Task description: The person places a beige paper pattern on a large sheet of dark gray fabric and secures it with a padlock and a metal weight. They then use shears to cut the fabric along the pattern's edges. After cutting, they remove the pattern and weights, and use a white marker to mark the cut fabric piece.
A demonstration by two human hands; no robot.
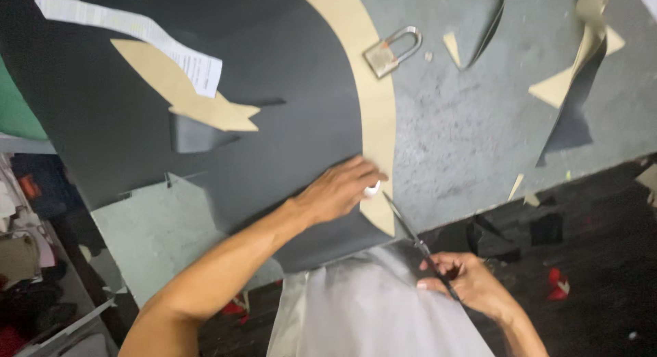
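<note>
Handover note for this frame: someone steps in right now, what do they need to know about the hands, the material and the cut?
Left hand: flat on the black sheet, pressing down the curved tan pattern near its lower end.
Right hand: gripping scissors, blades pointing at the pattern's lower tip, at the sheet's edge.
Around: the sheet lies on a grey table; a padlock sits beside the pattern; a second tan pattern and a paper slip lie on the sheet; offcuts lie at the far right.
Done: the sheet's right edge follows the pattern's curve.
Left: the lower tip, where the blades are.
</note>
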